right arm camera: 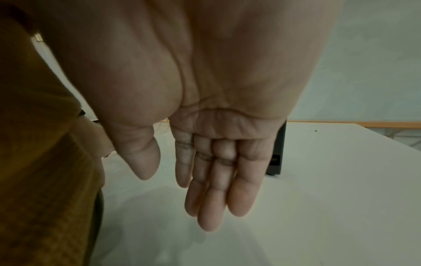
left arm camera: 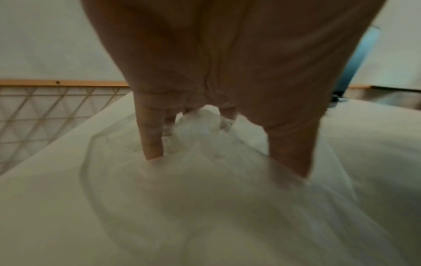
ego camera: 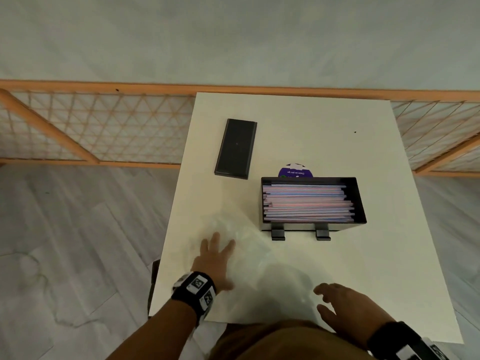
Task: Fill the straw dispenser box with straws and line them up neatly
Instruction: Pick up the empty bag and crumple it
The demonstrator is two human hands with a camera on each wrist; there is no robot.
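Room: white table (ego camera: 298, 141) set against a plain pale wall (ego camera: 233, 35); orange wooden-framed rail with diamond-lattice netting (ego camera: 104, 126) along the wall base; grey marbled plank floor (ego camera: 65, 242); dim, even light.

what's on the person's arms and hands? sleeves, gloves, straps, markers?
Both hands are bare, no gloves: left hand, right hand. Each wrist carries a black wrist strap, the left one and the right one, with white square tags printed with black code patterns. The forearms visible in the head view are uncovered; no cables can be seen.
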